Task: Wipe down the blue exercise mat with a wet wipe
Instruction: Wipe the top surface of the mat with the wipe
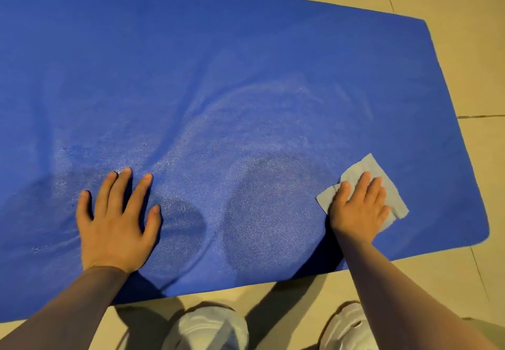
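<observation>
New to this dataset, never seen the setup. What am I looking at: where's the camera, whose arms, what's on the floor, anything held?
There is no machine here: a person works with bare hands, and the one picture comes from a wide-angle camera on their head, looking forward and down.

A blue foam exercise mat lies on a beige tiled floor. The left hand rests flat on the mat with fingers spread, holding nothing. The right hand presses a pale blue wet wipe onto the mat near its right end with straight fingers. Lighter curved smears between the hands look like wiping marks. The person's white shoes show at the bottom edge.
</observation>
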